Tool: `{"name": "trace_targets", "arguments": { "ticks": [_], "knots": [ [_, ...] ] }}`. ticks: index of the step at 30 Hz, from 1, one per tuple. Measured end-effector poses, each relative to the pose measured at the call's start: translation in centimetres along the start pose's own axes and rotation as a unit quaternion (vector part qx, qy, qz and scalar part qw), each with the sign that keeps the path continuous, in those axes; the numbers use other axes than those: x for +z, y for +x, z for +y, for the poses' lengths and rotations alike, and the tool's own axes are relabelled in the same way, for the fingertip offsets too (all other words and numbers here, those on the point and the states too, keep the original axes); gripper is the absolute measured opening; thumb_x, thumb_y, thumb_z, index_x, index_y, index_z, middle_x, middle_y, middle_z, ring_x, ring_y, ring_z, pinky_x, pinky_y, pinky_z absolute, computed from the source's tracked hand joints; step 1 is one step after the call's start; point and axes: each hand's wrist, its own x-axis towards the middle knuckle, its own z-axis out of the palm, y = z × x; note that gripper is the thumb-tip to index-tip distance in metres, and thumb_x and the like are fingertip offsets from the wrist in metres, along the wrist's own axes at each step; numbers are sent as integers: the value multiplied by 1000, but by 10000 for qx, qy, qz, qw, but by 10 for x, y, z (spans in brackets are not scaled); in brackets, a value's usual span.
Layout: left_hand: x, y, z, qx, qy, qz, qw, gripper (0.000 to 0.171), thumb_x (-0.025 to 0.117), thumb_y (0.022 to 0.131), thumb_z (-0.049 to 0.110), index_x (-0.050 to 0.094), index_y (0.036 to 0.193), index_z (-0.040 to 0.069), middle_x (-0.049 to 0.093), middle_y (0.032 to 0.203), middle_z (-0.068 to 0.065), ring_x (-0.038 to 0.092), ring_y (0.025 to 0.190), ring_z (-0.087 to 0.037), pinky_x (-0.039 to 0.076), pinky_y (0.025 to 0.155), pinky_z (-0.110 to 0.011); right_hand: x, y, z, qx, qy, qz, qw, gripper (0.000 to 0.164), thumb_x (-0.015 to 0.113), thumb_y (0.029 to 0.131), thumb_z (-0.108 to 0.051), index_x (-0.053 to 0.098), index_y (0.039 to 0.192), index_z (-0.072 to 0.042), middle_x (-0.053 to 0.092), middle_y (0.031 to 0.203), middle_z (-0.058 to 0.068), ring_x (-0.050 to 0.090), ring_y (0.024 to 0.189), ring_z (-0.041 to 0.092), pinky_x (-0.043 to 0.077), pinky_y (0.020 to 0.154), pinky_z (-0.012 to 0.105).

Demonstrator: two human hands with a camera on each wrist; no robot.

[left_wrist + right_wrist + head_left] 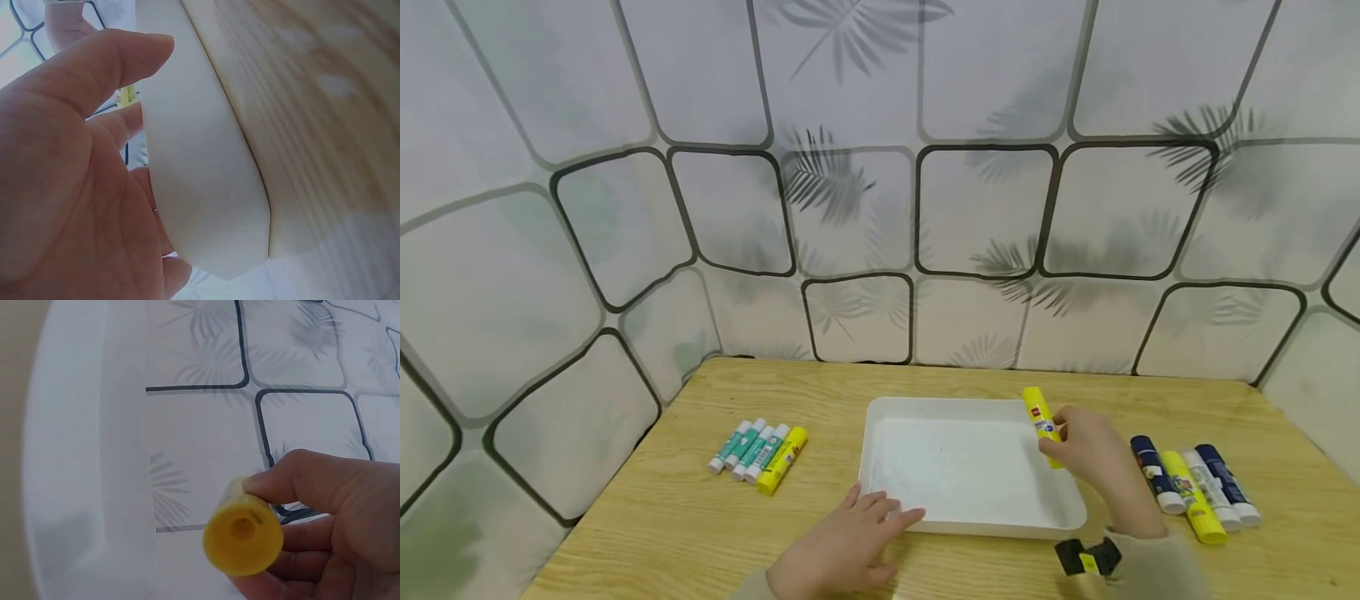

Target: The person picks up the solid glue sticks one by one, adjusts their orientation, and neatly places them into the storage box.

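My right hand pinches a yellow glue stick between thumb and fingers, over the right end of a white tray. In the right wrist view the yellow base of the glue stick faces the camera, with the thumb along its side. At the tray's front left corner, my left hand lies with its fingers spread at the rim. The left wrist view shows that hand beside the outer wall of the tray, its fingers reaching over the edge.
Left of the tray, several small green-and-white glue sticks lie in a row beside a yellow one. To the right lie two dark blue glue sticks, a yellow one and a white one. A patterned curtain stands behind the wooden table.
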Motion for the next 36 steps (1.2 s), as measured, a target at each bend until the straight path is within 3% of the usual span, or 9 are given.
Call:
{"name": "trace_targets", "arguments": {
  "ticks": [16,27,36],
  "knots": [
    [-1,0,1,-90,-34,-89,9999,59,59,80,30,35,134,28,46,126,0,38,118,-18,26,98,-49,28,10,-3,-77,-278,-186,9994,41,65,75,-15,54,102,13,58,88,17,50,66,18,46,55,32],
    [-1,1,1,-112,9,-114,9999,60,59,80,31,35,134,29,46,125,1,38,118,-18,26,98,-49,41,10,-6,-164,-330,-248,9990,26,65,74,-14,56,88,6,50,69,6,44,58,17,37,48,27],
    [0,2,0,-130,-23,-172,9998,60,60,80,31,34,135,30,45,126,2,37,118,-17,25,98,-49,51,12,-6,-125,-478,-351,9982,21,66,74,-15,54,81,1,47,66,5,43,56,17,35,49,27]
  ]
}}
